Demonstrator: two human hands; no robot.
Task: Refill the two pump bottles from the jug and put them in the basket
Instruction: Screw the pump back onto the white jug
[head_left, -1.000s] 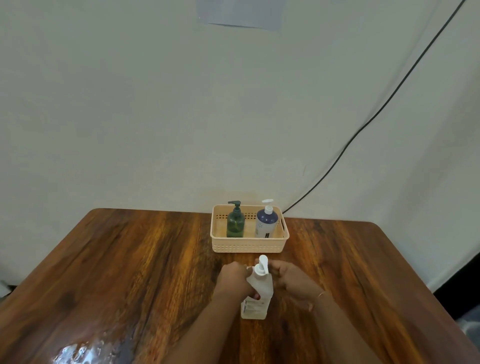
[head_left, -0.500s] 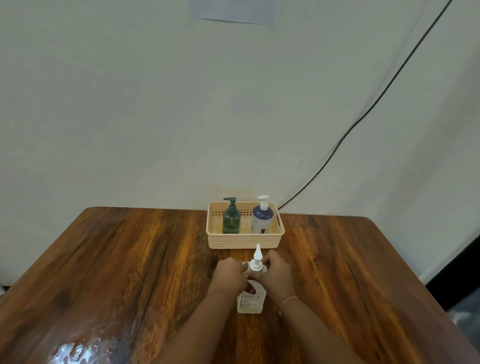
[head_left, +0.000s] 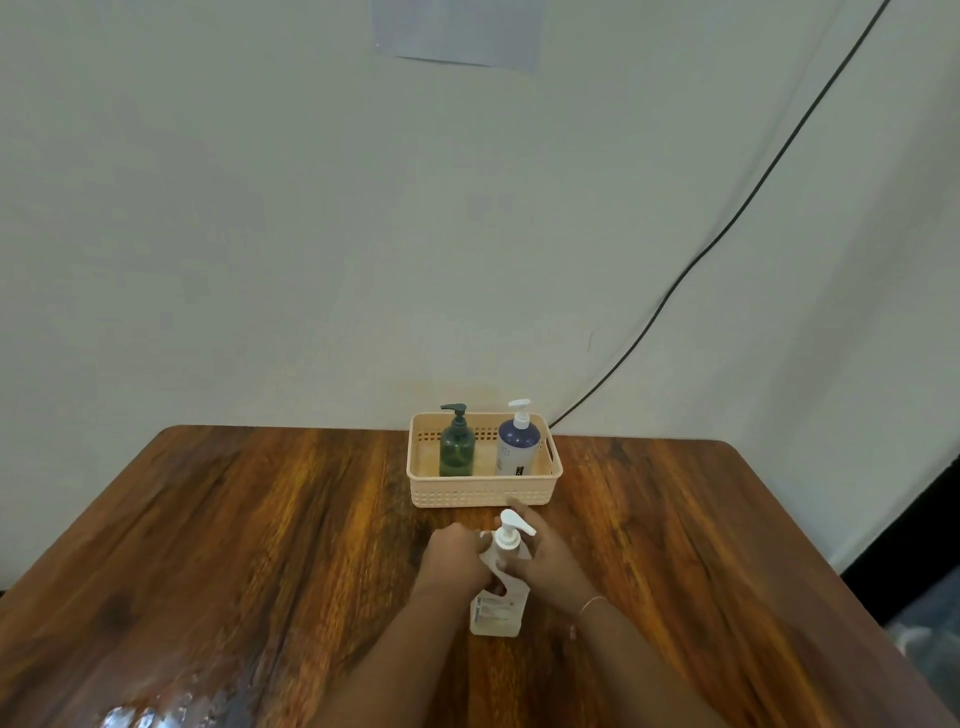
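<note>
A clear jug (head_left: 496, 613) with a white pump head stands upright on the wooden table, just in front of the basket. My left hand (head_left: 454, 564) grips its neck from the left. My right hand (head_left: 545, 564) wraps the neck and pump collar from the right. Behind it, the beige perforated basket (head_left: 483, 491) holds a green pump bottle (head_left: 456, 449) on the left and a dark blue and white pump bottle (head_left: 518, 447) on the right, both upright.
The wooden table (head_left: 234, 545) ends against a pale wall. A black cable (head_left: 727, 234) runs down the wall to the table's back edge. A glare patch lies at the table's near left. The right table edge drops to a dark floor.
The pump head has turned, its spout now pointing right. Both hands have shifted slightly around the jug's neck. The view has tilted a little.
</note>
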